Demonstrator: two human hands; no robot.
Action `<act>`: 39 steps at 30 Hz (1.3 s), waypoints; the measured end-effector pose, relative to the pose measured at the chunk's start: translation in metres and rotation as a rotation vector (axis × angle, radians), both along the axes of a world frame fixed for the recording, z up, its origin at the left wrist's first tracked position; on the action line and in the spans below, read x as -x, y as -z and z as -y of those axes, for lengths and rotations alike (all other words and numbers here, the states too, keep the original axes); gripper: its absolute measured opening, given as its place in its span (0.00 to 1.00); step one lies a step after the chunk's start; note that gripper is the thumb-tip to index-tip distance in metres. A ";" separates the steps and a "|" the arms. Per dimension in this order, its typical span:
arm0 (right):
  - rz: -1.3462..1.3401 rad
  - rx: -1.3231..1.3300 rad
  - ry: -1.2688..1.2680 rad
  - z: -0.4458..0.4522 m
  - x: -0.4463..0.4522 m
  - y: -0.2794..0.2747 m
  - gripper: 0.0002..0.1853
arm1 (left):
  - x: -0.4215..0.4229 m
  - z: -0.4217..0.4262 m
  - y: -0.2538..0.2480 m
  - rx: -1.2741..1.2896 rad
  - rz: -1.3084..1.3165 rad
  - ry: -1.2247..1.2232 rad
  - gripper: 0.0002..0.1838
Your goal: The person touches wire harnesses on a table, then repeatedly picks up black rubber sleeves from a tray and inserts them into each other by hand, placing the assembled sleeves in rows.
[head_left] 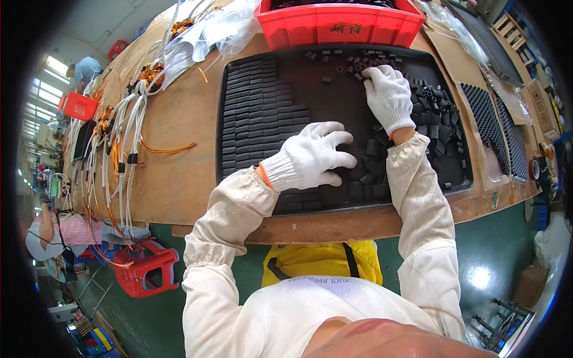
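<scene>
A large black tray (pixel 346 205) lies in front of me with short black tubes in it. On its left side, black tubes (pixel 253 119) lie flat in tight, regular rows. Loose black tubes (pixel 439 113) are heaped on the right, and smaller ones (pixel 358 59) are scattered near the far rim. My left hand (pixel 313 152), in a white glove, is over the right edge of the rows with fingers spread, holding nothing I can see. My right hand (pixel 389 98), also gloved, reaches the scattered tubes with fingers bent together; what is between its fingertips is hidden.
A red bin (pixel 340 27) stands behind the tray with black pieces inside. Copper coils with white cables (pixel 134 107) lie on the wooden table (pixel 185 173) at left. Black patterned sheets (pixel 486 119) are at right. A red stool (pixel 146 271) and another person (pixel 68 230) are lower left.
</scene>
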State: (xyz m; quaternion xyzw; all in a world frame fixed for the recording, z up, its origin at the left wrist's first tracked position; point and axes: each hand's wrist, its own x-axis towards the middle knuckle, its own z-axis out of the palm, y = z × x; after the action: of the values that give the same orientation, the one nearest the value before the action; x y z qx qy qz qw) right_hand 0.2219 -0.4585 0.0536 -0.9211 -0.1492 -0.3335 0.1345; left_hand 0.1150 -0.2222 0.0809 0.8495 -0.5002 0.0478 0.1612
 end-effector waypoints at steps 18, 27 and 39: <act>0.073 0.167 -0.146 -0.005 0.002 0.004 0.10 | 0.002 0.009 0.002 0.065 0.022 0.006 0.19; 0.048 0.148 -0.161 -0.008 0.004 0.004 0.11 | -0.003 0.009 0.004 -0.075 -0.233 -0.041 0.16; 0.049 0.161 -0.214 -0.008 0.003 0.011 0.13 | -0.001 0.007 0.003 0.043 -0.127 0.016 0.16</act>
State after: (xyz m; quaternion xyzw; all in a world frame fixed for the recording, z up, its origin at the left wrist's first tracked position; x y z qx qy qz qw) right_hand 0.2190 -0.4507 0.0424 -0.8993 -0.2762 -0.3265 0.0912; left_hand 0.1164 -0.2294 0.0784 0.8431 -0.4946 0.0034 0.2110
